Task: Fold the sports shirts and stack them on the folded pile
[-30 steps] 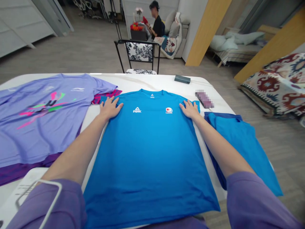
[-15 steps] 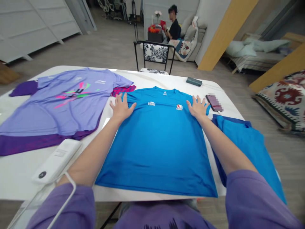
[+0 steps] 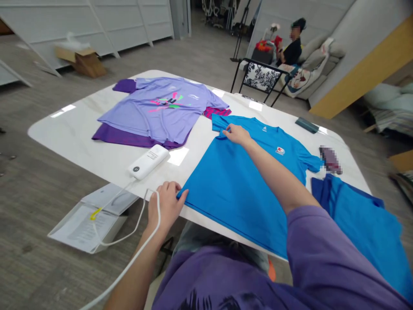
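Observation:
A blue T-shirt (image 3: 238, 185) lies spread flat, front side up, with its hem along the near table edge. My left hand (image 3: 166, 204) is at the hem's left corner, its thumb and fingers closed on the fabric. Across the shirt reaches my right arm, and my right hand (image 3: 237, 134) pinches the cloth near the left sleeve, raising a small fold there. The chest print on that side is hidden under the hand. A white cable (image 3: 158, 215) passes in front of my left wrist.
Left on the white table (image 3: 77, 125) lie a lilac T-shirt (image 3: 167, 107) over dark purple cloth (image 3: 125, 137) and a white power bank (image 3: 150, 161). Folded blue clothes (image 3: 364, 219), a phone (image 3: 331, 160) and a dark case (image 3: 306, 125) lie right. Beyond are a chair (image 3: 261, 77) and a seated person (image 3: 292, 49).
My view has swung left. My left hand has come down from the left sleeve to the hem corner. My right hand has crossed from the right sleeve to the left shoulder; both now grip cloth.

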The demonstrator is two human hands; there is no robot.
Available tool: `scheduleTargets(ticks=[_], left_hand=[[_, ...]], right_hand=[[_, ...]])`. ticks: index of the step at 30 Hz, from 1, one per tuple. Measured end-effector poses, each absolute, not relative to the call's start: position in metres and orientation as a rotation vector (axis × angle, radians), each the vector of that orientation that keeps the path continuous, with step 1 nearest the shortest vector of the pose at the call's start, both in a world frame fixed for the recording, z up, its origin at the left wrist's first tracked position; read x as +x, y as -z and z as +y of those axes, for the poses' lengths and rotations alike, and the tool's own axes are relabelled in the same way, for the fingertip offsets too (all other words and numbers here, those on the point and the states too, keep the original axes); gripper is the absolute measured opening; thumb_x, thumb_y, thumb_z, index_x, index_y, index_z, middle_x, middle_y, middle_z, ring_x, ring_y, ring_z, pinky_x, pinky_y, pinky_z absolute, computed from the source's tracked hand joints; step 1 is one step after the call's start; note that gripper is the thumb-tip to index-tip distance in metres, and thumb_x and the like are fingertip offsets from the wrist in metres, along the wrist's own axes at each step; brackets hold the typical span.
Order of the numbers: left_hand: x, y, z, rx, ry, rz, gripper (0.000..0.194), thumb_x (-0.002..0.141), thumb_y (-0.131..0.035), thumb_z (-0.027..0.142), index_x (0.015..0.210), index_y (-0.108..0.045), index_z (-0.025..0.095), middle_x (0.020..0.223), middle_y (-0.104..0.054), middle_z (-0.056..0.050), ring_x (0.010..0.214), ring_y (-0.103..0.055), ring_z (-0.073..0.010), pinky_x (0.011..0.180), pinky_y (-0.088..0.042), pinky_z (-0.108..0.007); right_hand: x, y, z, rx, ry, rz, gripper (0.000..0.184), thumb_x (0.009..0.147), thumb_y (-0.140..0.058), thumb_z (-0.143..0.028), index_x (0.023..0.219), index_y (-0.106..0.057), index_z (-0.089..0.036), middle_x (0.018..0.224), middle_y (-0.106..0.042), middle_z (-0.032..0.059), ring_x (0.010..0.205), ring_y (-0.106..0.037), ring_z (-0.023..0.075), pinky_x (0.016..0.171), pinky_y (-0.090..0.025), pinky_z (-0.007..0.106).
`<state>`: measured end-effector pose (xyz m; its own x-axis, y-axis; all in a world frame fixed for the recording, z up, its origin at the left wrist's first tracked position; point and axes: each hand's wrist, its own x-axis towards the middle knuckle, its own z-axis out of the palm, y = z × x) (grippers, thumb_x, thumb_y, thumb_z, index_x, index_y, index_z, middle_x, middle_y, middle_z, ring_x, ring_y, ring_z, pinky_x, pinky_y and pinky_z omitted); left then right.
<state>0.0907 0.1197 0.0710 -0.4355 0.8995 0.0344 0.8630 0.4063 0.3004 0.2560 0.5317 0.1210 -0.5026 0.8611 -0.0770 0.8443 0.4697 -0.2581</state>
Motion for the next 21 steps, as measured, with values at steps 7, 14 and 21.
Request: scheduleTargets(ticks=[7,14,21], left_hand=[[0.085,-0.073,0.105,1.594,-0.520,2.354,0.021,0.113,-0.060,0.040,0.099,-0.066,0.026,0.098,-0.074,-0.006,0.096,-0.070,-0.0297,0.084,-0.044,-0.042],[0.089,-0.071,0.116,1.469,-0.951,2.029,0.011,0.107,-0.066,0.032,0.099,-0.065,0.025,0.096,-0.077,-0.002,0.088,-0.074,-0.0234,0.085,-0.050,-0.039],[0.124,-0.100,0.137,1.546,-1.410,1.795,0.015,0.108,-0.068,0.024,0.096,-0.059,0.025,0.118,-0.079,-0.006,0.115,-0.078,-0.0225,0.096,-0.059,-0.035]], right_hand=[[0.149,-0.101,0.578,-1.704,-0.358,-2.499,0.070,0.111,-0.066,-0.061,0.159,-0.060,-0.010,0.162,-0.067,0.0282,0.147,-0.068,0.0448,0.119,-0.057,0.056],[0.136,-0.078,0.615,-1.766,-0.358,-2.512,0.048,0.114,-0.057,-0.034,0.155,-0.061,-0.010,0.160,-0.068,0.0273,0.146,-0.068,0.0419,0.120,-0.056,0.054],[0.186,-0.104,0.651,-1.524,-0.560,-2.213,0.026,0.122,-0.042,-0.030,0.132,-0.064,-0.021,0.131,-0.079,0.0138,0.126,-0.075,0.0278,0.111,-0.058,0.041]])
